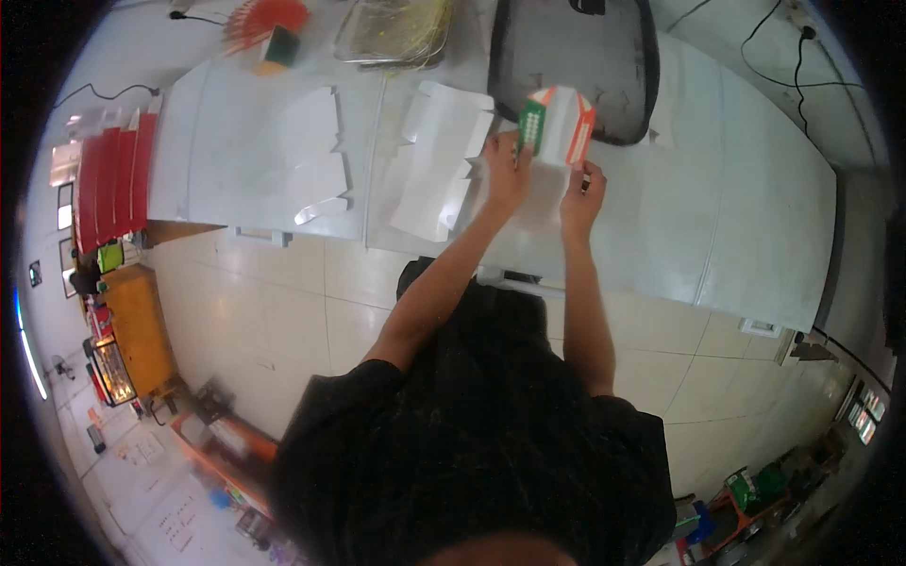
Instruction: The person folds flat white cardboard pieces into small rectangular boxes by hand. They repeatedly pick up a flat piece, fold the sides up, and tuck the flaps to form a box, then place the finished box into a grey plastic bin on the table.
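My left hand [507, 170] grips the left side of a small green, orange and white carton [559, 123], and my right hand [584, 189] pinches its lower right. The carton is partly folded, its pale middle between the coloured sides, just in front of a dark-rimmed mesh object [576, 57] at the back of the white work surface [755, 217]. A white flattened carton blank [429, 160] lies just left of my left hand, and more white blanks [311, 170] lie farther left.
A clear tray [392, 33] with yellowish strands, a red spiky item [264, 19] and a small green-yellow block [278, 47] sit at the back. Red panels [113, 179] stand left. Black cables hang at the back right. Orange carts [217, 448] and tiled floor [264, 311] are behind me.
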